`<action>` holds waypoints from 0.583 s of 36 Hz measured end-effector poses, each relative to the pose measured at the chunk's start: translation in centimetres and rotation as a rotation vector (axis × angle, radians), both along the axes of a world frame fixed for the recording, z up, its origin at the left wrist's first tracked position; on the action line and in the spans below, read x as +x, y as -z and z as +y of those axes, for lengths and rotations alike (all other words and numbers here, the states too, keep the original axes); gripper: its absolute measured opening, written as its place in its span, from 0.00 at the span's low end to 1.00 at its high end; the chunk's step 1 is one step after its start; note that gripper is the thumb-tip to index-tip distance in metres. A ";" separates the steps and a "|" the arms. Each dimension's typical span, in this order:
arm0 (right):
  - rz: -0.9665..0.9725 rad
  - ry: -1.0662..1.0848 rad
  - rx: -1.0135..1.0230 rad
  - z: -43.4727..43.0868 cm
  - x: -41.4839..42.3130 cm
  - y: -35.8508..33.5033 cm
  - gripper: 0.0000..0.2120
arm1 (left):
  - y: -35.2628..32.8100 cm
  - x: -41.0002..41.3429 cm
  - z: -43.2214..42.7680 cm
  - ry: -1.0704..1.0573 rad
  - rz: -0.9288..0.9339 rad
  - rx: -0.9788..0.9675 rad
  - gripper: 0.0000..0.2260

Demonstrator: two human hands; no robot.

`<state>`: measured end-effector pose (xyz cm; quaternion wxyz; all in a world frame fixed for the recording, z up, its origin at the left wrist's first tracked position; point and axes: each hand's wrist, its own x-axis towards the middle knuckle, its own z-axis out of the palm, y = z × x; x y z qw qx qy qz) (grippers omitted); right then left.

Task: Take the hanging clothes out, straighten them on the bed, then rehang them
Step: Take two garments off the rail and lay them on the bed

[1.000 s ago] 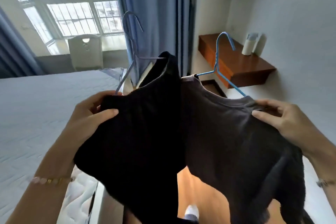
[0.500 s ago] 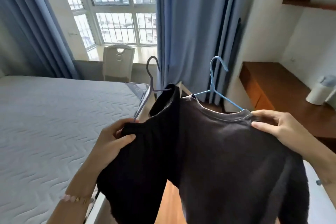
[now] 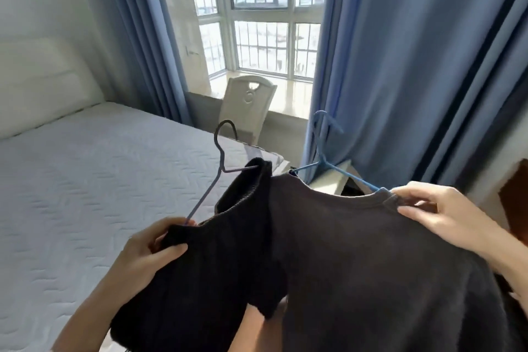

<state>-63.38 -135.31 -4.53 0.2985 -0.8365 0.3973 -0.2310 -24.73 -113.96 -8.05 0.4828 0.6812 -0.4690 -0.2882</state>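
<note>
left hand (image 3: 148, 251) grips knit (image 3: 200, 280) | right hand (image 3: 440, 217) pinches top (image 3: 371, 266) | both cropped below

Black knit (image 3: 200, 280); charcoal sweatshirt (image 3: 371, 266); blue hanger (image 3: 324, 148); blue curtains (image 3: 414, 66).

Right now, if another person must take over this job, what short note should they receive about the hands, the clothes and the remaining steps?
Left hand: grips the shoulder of the black knit sweater, which is on its grey hanger.
Right hand: pinches the shoulder of the dark grey sweatshirt, which is on its blue hanger.
Both garments are held up near the bed, not yet laid on it.
Done: clothes taken out.
Left: lay them on the bed, straighten them, rehang them.
</note>
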 end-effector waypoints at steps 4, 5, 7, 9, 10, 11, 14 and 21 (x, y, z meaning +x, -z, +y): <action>0.006 -0.164 -0.001 -9.8 2.3 -2.2 0.21 | -1.2 0.7 -4.3 -0.115 0.016 0.004 0.17; 0.007 -0.208 0.007 -12.0 3.3 -2.8 0.21 | -1.6 1.1 -5.0 -0.146 0.012 0.008 0.16; -0.002 -0.269 0.019 -15.7 5.1 -3.6 0.21 | -2.2 2.3 -6.0 -0.197 0.002 -0.002 0.16; -0.024 -0.336 0.006 -19.3 7.5 -4.4 0.20 | -3.0 3.7 -7.1 -0.240 -0.002 -0.025 0.16; -0.042 -0.348 -0.004 -20.6 8.9 -4.8 0.16 | -3.4 4.4 -7.7 -0.257 0.004 -0.034 0.17; -0.051 -0.374 0.009 -21.9 10.4 -5.0 0.09 | -3.7 5.2 -8.3 -0.280 0.016 -0.044 0.16; -0.092 -0.413 -0.011 -27.4 14.8 -4.3 0.17 | -4.2 8.1 -10.3 -0.353 0.028 -0.045 0.14; -0.098 -0.406 -0.032 -38.4 27.3 -2.7 0.35 | -3.8 16.7 -14.3 -0.447 0.014 -0.037 0.10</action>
